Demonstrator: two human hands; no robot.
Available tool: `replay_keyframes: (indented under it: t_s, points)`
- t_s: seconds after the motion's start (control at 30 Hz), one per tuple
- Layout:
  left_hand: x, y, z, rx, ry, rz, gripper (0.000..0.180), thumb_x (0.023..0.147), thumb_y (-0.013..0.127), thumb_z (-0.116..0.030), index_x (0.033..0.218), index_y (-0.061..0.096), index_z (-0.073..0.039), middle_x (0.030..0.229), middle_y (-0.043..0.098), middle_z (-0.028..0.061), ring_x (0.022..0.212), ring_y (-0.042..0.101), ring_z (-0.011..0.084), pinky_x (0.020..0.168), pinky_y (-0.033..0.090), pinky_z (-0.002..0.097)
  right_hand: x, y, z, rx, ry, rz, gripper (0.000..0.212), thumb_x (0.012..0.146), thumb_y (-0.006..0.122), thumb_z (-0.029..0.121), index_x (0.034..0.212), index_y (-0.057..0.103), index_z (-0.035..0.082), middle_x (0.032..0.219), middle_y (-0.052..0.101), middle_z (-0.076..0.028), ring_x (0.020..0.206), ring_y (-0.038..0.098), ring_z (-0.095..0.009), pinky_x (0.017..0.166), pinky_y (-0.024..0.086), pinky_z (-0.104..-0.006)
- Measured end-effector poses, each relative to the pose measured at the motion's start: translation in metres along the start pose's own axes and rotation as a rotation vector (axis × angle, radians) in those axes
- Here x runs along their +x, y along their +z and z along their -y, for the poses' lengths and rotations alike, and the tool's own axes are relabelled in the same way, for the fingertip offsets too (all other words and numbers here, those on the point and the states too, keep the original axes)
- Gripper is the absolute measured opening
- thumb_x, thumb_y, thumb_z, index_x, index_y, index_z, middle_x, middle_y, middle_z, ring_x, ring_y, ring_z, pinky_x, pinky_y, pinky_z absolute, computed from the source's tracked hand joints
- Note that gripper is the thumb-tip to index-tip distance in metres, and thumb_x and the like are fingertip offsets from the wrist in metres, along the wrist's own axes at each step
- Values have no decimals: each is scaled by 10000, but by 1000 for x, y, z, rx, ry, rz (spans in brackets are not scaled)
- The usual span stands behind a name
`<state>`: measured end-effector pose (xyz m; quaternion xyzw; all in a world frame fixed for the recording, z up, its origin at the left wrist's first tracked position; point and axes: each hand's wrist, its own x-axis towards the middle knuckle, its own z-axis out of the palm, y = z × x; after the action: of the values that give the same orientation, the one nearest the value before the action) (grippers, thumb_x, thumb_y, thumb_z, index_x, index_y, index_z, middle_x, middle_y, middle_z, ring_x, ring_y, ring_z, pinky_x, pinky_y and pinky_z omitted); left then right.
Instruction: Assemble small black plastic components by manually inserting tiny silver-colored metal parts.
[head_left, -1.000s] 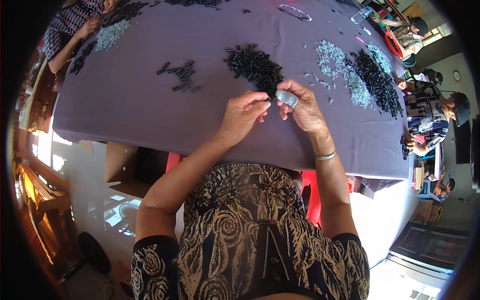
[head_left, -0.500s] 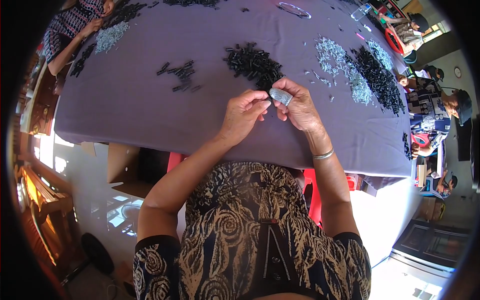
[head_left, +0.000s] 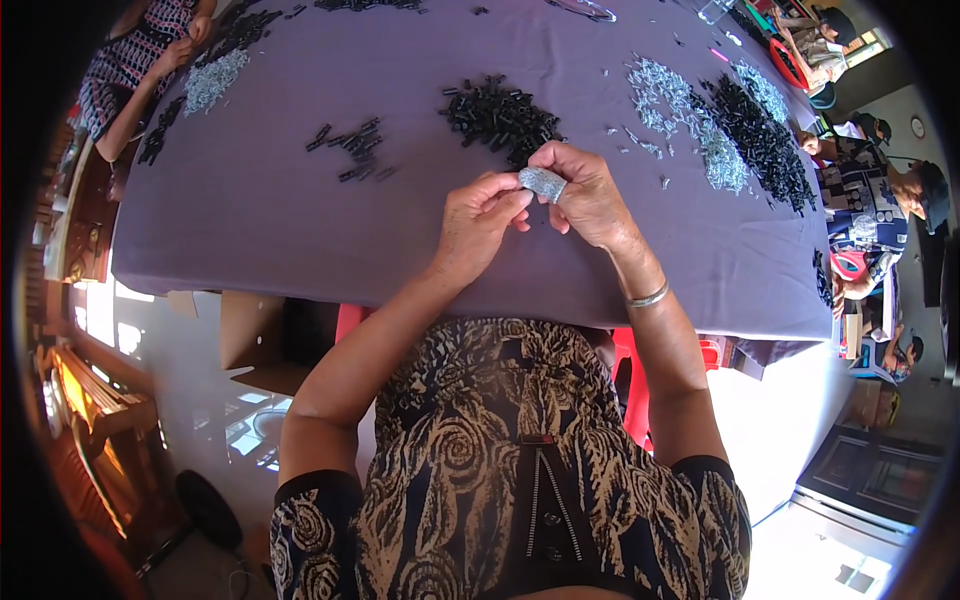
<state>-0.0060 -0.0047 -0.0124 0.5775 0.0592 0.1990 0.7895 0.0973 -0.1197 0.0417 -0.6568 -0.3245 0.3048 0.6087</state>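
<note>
Over the near part of the cloth-covered table (head_left: 300, 235), my two hands meet fingertip to fingertip. My left hand (head_left: 476, 228) is closed in a pinch between thumb and forefinger. My right hand (head_left: 590, 195) is closed too, with a grey finger cover (head_left: 543, 184) over one digit, pressing against the left fingertips. Whatever lies between them is too small and covered to make out. Just beyond is a heap of short black tube-like parts (head_left: 497, 118). To its left lies a smaller, loose group of black parts (head_left: 355, 145).
Small clear pieces (head_left: 665, 95) are strewn at right, beside a long black heap (head_left: 755, 135). Another clear pile (head_left: 213, 82) sits far left near a co-worker's arm (head_left: 130, 120). More people sit along the right edge. An open cardboard box (head_left: 250, 335) stands below the table's front edge.
Both hands have shifted slightly left in the picture, still pinched together. The right fingers with the grey cover have tilted closer over the left fingertips. The view has moved a little.
</note>
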Motion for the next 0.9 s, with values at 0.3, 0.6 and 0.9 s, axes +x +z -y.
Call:
replay_keyframes:
  t_s: [0.3,0.6,0.9]
  points:
    - [-1,0,-5,-60,28,-43,188,858,608,-41,1030,609,34,909,568,38,752,570,113,677,503,262,-6,-5,-5,387,135,-8,291,915,535,353,851,556,70,636,483,13,462,404,-43,363,368,-198]
    - [-4,10,-13,-132,194,43,173,840,612,9,1013,621,20,1039,491,38,898,530,107,803,467,239,-8,2,-21,556,359,392,669,818,389,704,811,512,47,582,334,34,484,254,-72,384,206,-208]
    - [-3,9,-31,-142,95,138,354,867,455,-144,1177,480,24,1096,539,79,1038,503,149,948,372,333,-13,15,-19,771,349,504,516,856,426,636,629,334,183,560,220,90,457,199,-30,371,129,-180]
